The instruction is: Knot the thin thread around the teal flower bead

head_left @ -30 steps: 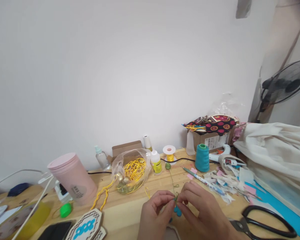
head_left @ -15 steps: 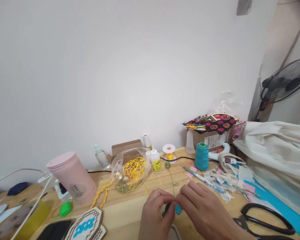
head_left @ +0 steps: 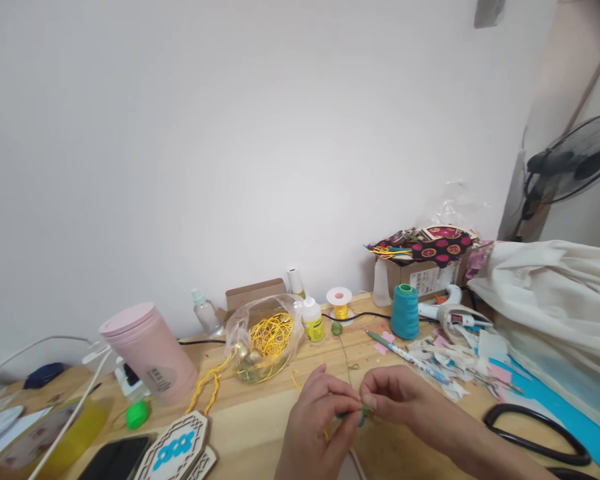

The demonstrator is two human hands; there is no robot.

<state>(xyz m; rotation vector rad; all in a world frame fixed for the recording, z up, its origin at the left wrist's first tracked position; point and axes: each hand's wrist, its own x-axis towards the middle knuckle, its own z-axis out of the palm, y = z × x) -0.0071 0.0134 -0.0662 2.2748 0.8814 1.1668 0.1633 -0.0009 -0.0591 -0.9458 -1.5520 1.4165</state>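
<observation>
Centrally, at the bottom of the frame, we see two hands meeting over a wooden table [head_left: 245,421]. The left hand [head_left: 321,419] has its thumb and forefinger closed on a small blue piece [head_left: 363,420], which shows just below the meeting fingertips and is mostly hidden by them. The right hand [head_left: 405,398] has thumb and forefinger pinched together on green thread [head_left: 347,353] at the edge of that piece; we cannot tell whether it also grips the piece itself. We can follow the thread upward to a small green ball [head_left: 337,328] at lower centre. Left of the ball we note a glue bottle [head_left: 314,328] and a clear bag [head_left: 299,328] containing tangled yellow cord [head_left: 271,335]; above the ball stands a white reel [head_left: 339,295]. To its right we find an upright spool of blue thread [head_left: 405,315], a pen [head_left: 405,355] and loose paper scraps [head_left: 455,363]. At the lower right edge we see the black handles of scissors [head_left: 510,407], near the right forearm. At lower left we have a pink cup [head_left: 153,360], and below it a phone [head_left: 115,460] just beside an octagonal plaque [head_left: 193,433] with a blue motif
</observation>
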